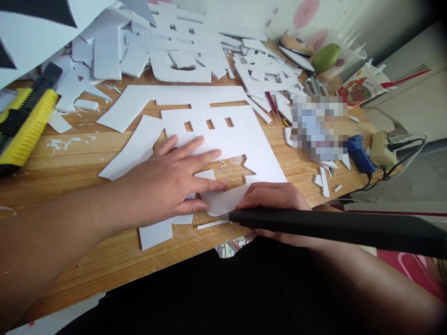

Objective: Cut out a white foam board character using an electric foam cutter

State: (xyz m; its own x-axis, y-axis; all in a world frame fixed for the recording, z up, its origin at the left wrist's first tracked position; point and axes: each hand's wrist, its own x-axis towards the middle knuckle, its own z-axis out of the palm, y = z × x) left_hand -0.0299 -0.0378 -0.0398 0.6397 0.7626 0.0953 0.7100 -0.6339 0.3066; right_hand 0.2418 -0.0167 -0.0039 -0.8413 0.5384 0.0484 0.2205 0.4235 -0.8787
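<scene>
A white foam board [216, 114] with several cut-out openings lies flat on the wooden table [115, 260]. My left hand [181, 172] rests palm down on it, fingers spread, beside a jagged opening. In my right hand [275, 197] is a black-handled craft knife [314, 228], its blade tip at the board's near curved edge. A thin white strip [212, 224] lies just by the blade. Part of the board is hidden under my left hand.
White offcuts [136, 60] pile up at the back. A yellow utility knife [26, 116] is at the left. Scissors [315, 85], a blue glue gun [361, 153], a power strip [380, 149] with cords and a paper food cup [361, 86] stand on the right.
</scene>
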